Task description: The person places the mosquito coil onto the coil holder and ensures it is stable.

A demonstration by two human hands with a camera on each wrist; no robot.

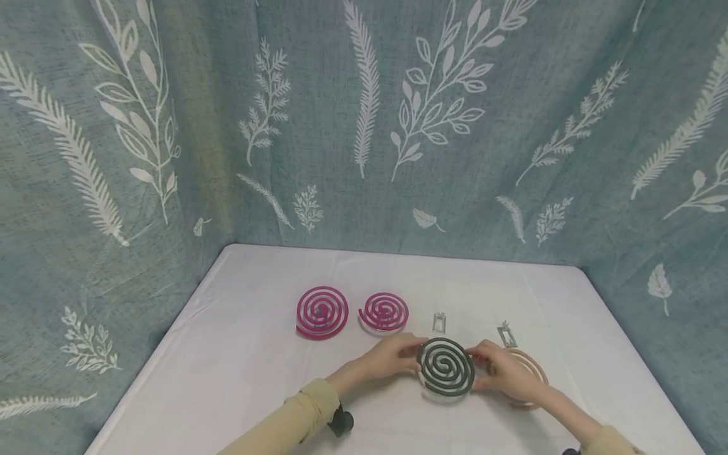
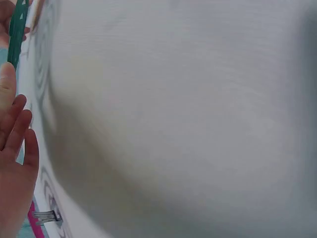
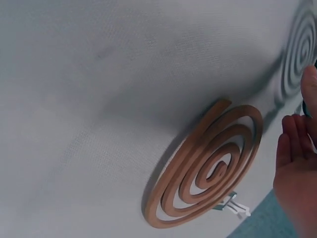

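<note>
A dark green mosquito coil (image 1: 445,363) is held between both hands near the middle of the table. My left hand (image 1: 392,356) pinches its left edge with thumb and fingers. On the opposite edge, my right hand (image 1: 505,374) grips it the same way. Seen edge-on in the left wrist view, the green coil (image 2: 18,34) is raised over the cloth and casts a spiral shadow. Below the right forearm lies a brown mosquito coil (image 3: 218,110), partly covered in the head view.
Two magenta mosquito coils, one larger (image 1: 322,309) and one smaller (image 1: 385,311), are at the back left. A small metal coil stand (image 1: 440,322) lies behind the green coil, and another metal stand (image 1: 506,335) is by the brown one. A patterned curtain (image 1: 398,208) borders the white table (image 1: 256,284).
</note>
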